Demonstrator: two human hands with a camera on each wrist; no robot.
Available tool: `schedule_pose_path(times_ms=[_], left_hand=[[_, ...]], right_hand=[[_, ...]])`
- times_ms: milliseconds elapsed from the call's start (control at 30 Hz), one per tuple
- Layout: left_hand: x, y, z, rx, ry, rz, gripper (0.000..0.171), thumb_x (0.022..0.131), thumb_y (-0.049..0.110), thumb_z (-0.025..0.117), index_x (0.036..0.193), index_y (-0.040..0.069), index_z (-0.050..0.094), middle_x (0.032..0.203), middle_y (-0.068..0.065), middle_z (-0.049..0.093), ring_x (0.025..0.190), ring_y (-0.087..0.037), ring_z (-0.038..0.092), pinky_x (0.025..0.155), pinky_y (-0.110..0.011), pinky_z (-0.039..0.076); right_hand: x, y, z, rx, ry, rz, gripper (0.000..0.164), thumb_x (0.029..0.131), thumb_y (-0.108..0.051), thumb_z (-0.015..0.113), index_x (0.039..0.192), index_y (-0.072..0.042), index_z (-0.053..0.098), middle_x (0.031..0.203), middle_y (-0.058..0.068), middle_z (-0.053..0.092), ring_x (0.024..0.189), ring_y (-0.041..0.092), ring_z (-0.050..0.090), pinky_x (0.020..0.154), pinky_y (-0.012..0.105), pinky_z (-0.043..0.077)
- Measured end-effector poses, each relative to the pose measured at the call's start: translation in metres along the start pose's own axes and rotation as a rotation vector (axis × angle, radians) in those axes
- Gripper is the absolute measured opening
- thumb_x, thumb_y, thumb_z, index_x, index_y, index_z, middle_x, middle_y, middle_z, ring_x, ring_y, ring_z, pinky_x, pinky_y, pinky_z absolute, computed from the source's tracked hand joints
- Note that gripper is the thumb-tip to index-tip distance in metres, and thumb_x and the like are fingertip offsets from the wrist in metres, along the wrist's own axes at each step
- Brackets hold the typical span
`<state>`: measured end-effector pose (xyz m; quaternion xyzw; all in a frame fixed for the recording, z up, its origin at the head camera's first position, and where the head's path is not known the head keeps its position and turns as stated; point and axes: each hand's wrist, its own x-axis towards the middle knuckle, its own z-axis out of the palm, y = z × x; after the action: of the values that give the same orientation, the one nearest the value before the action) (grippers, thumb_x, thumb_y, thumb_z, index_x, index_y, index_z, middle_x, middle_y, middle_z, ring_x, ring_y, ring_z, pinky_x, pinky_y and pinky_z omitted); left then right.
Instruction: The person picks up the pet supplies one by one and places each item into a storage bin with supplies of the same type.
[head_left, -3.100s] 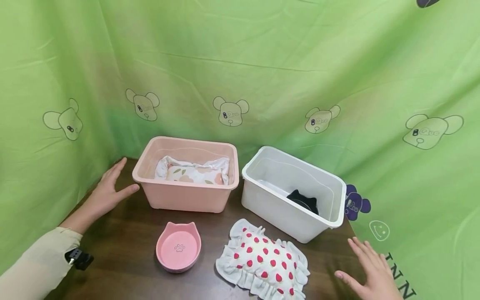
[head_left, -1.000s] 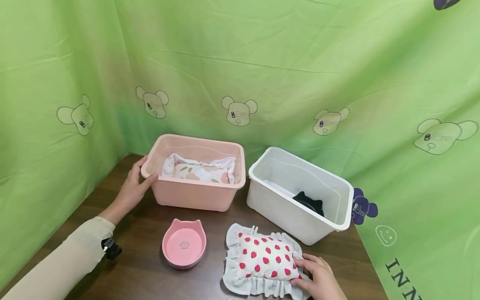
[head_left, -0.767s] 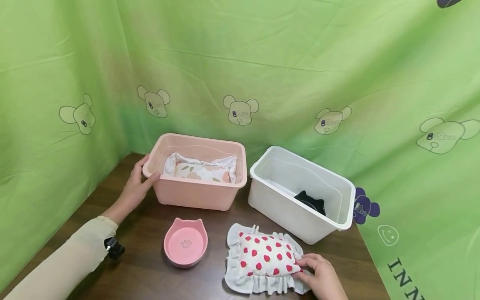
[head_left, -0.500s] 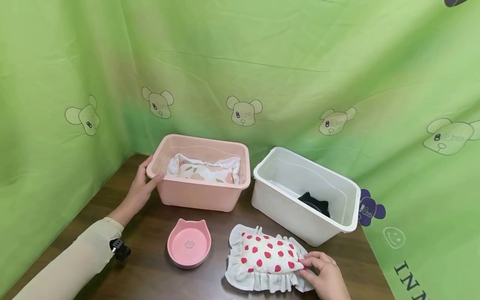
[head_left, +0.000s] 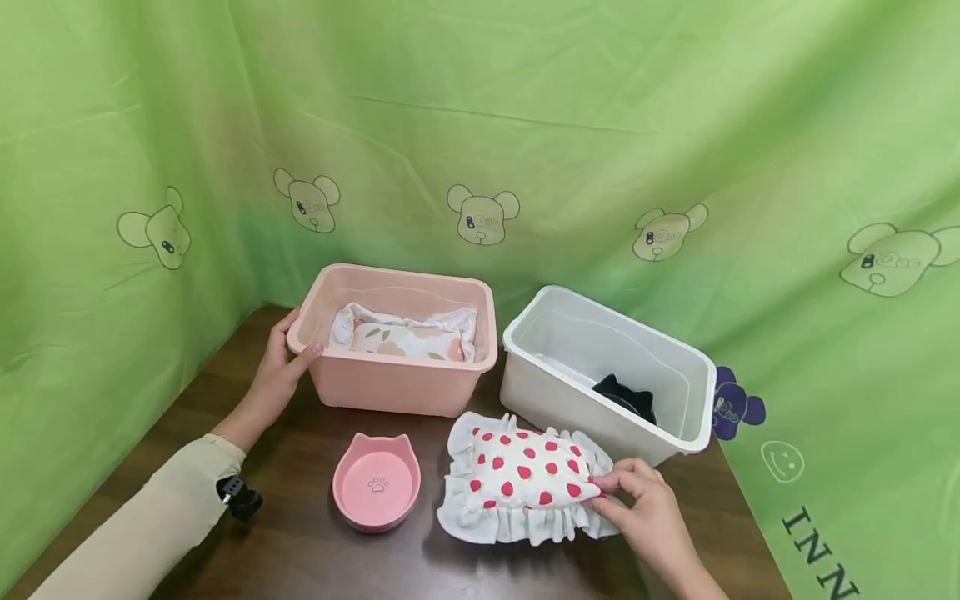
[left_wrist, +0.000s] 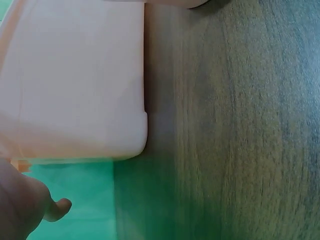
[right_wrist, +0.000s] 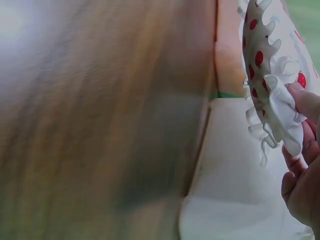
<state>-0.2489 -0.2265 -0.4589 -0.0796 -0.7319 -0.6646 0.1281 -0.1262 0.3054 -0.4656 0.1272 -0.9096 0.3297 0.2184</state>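
Note:
My right hand (head_left: 652,508) pinches the right edge of a small ruffled pillow (head_left: 525,467) with a strawberry print. In the right wrist view the pillow (right_wrist: 257,60) hangs above the table, in front of the white bin. My left hand (head_left: 273,375) grips the front-left corner of a pink plastic bin (head_left: 390,387), thumb on the front rim and fingers along the left side. Inside that bin lies a floral pillow (head_left: 408,340) with a white ruffle. The white plastic bin (head_left: 555,400) stands to its right with a black cat-eared bowl (head_left: 626,398) in it.
A pink cat-eared bowl (head_left: 377,483) with a paw print sits on the dark wooden table (head_left: 300,550), left of the strawberry pillow. Behind the bins hangs a green curtain (head_left: 420,108) printed with bear heads; it also covers both sides.
My right hand has come in from the right, taken hold of the strawberry pillow and lifted it off the table. My left hand has moved onto the pink bin's corner.

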Motion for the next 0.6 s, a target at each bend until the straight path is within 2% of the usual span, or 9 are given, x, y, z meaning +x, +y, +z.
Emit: schedule_pose_path(times_ms=[67,333,600], left_hand=[[0.0,0.0,0.002,-0.034,0.011,-0.001,0.075,0.104,0.012,0.058,0.163,0.009,0.011,0.168,-0.016,0.018,0.151,-0.034,0.024,0.104,-0.005,0.031],[0.0,0.0,0.009,-0.152,0.048,-0.006,0.071,0.104,0.005,0.054,0.162,0.007,0.012,0.167,-0.015,0.019,0.15,-0.033,0.025,0.119,-0.022,0.029],[0.0,-0.003,0.012,-0.187,0.068,0.012,0.07,0.104,0.003,0.054,0.161,0.004,0.014,0.166,-0.017,0.02,0.149,-0.034,0.026,0.12,-0.024,0.029]], right_hand=[[0.005,-0.003,-0.002,0.008,0.004,-0.016,0.035,0.059,0.001,0.094,0.078,-0.024,0.078,0.092,-0.009,0.064,0.091,0.002,0.045,0.077,0.014,0.037],[0.023,-0.021,-0.015,0.03,0.029,-0.047,0.033,0.06,0.003,0.093,0.081,-0.018,0.079,0.095,-0.006,0.064,0.093,0.002,0.044,0.077,0.018,0.033],[0.04,-0.029,-0.029,0.048,0.049,-0.047,0.031,0.061,0.007,0.092,0.083,-0.012,0.079,0.096,-0.004,0.063,0.096,0.002,0.046,0.081,0.015,0.035]])
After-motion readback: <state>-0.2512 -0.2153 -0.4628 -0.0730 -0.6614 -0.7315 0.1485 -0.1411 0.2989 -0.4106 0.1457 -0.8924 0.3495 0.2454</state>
